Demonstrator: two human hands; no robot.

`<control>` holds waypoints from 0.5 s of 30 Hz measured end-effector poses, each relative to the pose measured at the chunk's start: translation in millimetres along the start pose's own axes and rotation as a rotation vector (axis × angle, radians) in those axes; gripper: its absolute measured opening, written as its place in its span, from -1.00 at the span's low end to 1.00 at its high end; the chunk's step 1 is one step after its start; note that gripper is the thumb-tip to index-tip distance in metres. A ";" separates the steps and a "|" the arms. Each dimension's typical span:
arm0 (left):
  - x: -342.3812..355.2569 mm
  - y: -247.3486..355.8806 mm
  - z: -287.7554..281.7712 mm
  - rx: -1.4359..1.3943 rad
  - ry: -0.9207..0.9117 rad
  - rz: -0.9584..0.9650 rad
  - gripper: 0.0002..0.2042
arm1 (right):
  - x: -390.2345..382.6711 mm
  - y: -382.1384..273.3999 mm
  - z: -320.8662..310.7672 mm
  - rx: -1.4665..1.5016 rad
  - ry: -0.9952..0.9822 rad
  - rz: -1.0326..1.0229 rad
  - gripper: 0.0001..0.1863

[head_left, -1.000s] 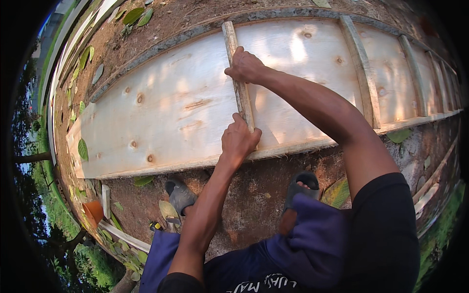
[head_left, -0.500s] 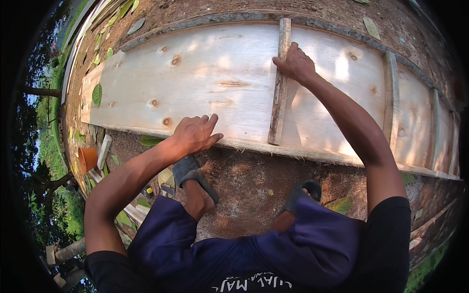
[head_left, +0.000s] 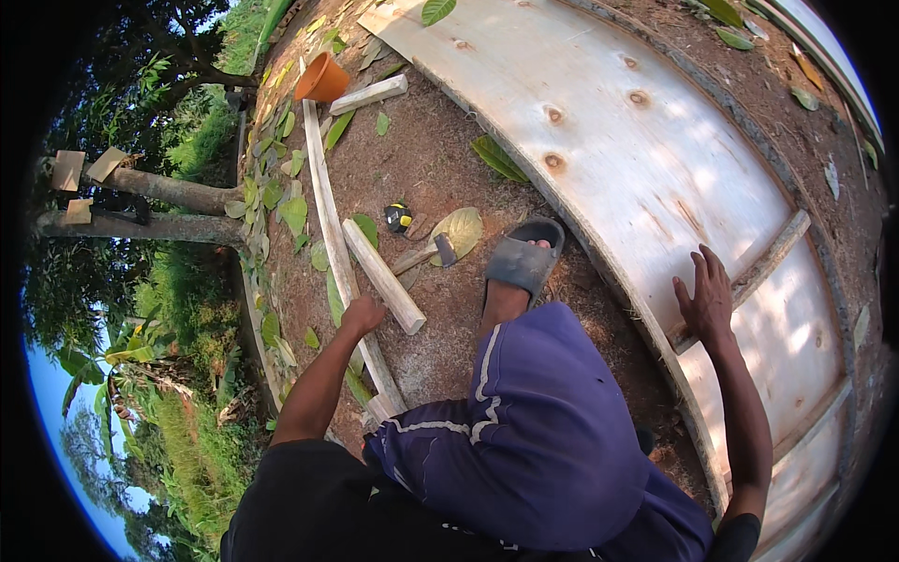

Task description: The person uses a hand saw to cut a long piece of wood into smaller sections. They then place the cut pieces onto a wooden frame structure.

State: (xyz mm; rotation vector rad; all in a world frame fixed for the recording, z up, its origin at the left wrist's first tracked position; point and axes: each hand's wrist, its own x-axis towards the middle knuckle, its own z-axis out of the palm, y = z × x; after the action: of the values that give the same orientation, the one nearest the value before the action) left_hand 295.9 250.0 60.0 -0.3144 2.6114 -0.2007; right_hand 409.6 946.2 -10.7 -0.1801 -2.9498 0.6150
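My right hand (head_left: pixel 707 295) has its fingers spread over the pale plywood panel (head_left: pixel 599 187), beside a wooden crosspiece (head_left: pixel 773 253); whether it touches either is unclear. My left hand (head_left: pixel 363 315) is low on the left, over a long wooden strip (head_left: pixel 323 197). Its fingers are curled, and anything inside them is hidden. Close by on the dirt lies a shorter wooden piece (head_left: pixel 384 278). Past that are a hammer (head_left: pixel 445 250), resting on a dry leaf, and a black and yellow tape measure (head_left: pixel 398 218).
An orange pot (head_left: pixel 322 79) lies tipped at the far left, next to another short wooden block (head_left: pixel 369 95). Wooden edging (head_left: pixel 552 178) borders the panel. My sandalled foot (head_left: pixel 522 262) stands between panel and tools. Fallen leaves are scattered around; logs (head_left: pixel 150 225) lie further left.
My view has swung left. My right hand has let go of the crosspiece and opened. The left hand has moved away from the panel's near edge to the wood on the ground.
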 end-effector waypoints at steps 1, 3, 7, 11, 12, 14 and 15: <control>-0.6 -42.6 22.8 -0.026 -0.029 -0.134 -0.34 | -0.1 -0.2 4.7 0.010 -0.018 -0.012 -0.41; -7.8 -18.3 46.0 -0.481 -0.151 -0.405 -0.27 | -3.8 10.8 -0.5 -0.025 -0.016 0.016 -0.43; -9.8 19.1 61.9 -1.038 -0.089 -0.492 -0.06 | -3.0 5.6 -5.3 0.004 0.014 -0.024 -0.47; 0.9 77.6 50.1 -1.066 -0.031 -0.403 -0.18 | -5.8 0.3 -9.2 0.015 0.021 -0.015 -0.48; 11.3 78.2 48.6 -1.018 -0.004 -0.394 -0.22 | -3.0 -4.5 -10.1 0.045 0.015 -0.028 -0.49; 24.4 85.1 27.8 -1.168 0.080 -0.316 -0.40 | -1.6 -9.7 -12.9 0.089 0.007 -0.030 -0.49; 23.2 105.8 4.8 -1.246 0.056 -0.271 -0.42 | -5.3 -7.2 -18.9 0.074 0.035 -0.027 -0.49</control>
State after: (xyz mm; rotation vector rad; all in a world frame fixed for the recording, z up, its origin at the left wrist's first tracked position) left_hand 259.0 345.4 24.1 -1.0555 2.3814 1.3724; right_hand 416.9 946.2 9.0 -0.1418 -2.8852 0.7087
